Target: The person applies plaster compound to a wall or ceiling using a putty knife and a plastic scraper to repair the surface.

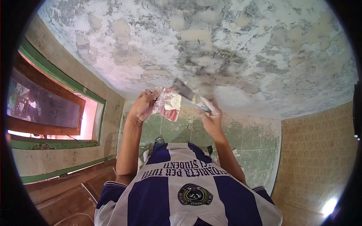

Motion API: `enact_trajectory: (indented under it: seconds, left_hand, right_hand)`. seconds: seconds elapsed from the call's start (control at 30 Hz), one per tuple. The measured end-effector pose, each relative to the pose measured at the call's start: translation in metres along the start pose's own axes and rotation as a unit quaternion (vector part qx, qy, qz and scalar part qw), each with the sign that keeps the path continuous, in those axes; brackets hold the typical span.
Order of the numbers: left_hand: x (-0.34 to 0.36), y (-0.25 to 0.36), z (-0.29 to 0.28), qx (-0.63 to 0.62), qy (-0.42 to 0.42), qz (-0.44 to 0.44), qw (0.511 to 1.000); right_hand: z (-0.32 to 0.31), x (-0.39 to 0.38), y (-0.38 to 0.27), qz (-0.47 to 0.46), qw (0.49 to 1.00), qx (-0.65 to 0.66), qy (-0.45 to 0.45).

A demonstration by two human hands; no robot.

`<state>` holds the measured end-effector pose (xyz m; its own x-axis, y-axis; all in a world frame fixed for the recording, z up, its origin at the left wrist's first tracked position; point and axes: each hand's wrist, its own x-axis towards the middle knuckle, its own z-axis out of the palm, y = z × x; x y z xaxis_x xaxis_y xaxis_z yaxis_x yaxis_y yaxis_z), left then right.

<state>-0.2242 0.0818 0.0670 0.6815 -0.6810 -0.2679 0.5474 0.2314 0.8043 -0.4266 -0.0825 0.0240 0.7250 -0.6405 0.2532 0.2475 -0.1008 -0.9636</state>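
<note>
My left hand (146, 102) is closed on the edge of a crumpled red-and-white plastic wrapper (171, 114), with a pale paste (173, 101) smeared on it. In my right hand (213, 119) is a putty knife (201, 103), its handle gripped and its dark, blurred blade pointing up and left. The blade overlaps the wrapper's upper edge in the picture; whether they touch I cannot tell. Ahead of both hands rises a patchy wall (158, 45) with white, grey and beige areas.
At left, a green-framed window (102, 120) has a brown wooden sash (45, 130) swung open. Brown wooden panels (69, 197) lie below it. Dusty green tiles (250, 141) stretch beneath my hands, and a yellowish patterned surface (316, 158) is at right. My shoe (159, 139) shows below.
</note>
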Motion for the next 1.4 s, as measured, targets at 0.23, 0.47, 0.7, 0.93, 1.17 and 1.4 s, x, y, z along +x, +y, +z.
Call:
enact_trajectory:
  seconds: [0.23, 0.47, 0.7, 0.93, 1.17, 1.4]
  left_hand:
    - [0.015, 0.003, -0.029, -0.014, -0.062, -0.038, 0.997]
    - [0.018, -0.005, -0.027, -0.031, -0.116, -0.023, 0.992]
    - [0.029, 0.018, -0.041, -0.036, -0.057, 0.044, 0.997]
    - [0.009, 0.017, -0.012, -0.007, 0.057, 0.201, 0.978]
    - [0.002, -0.026, 0.003, -0.033, 0.074, 0.232, 0.969]
    - [-0.002, -0.036, -0.012, 0.065, 0.083, 0.286, 0.952]
  right_hand:
    - [-0.025, -0.012, 0.023, 0.04, 0.997, -0.054, -0.027]
    - [0.002, 0.004, -0.006, 0.148, 0.956, 0.239, -0.087]
    - [-0.027, -0.013, 0.05, 0.251, 0.948, 0.181, -0.082]
    - [-0.008, -0.023, -0.011, 0.23, 0.971, 0.059, 0.008]
    - [0.029, -0.021, -0.005, 0.235, 0.971, 0.038, -0.018]
    - [0.049, -0.016, -0.015, 0.179, 0.977, 0.106, -0.037]
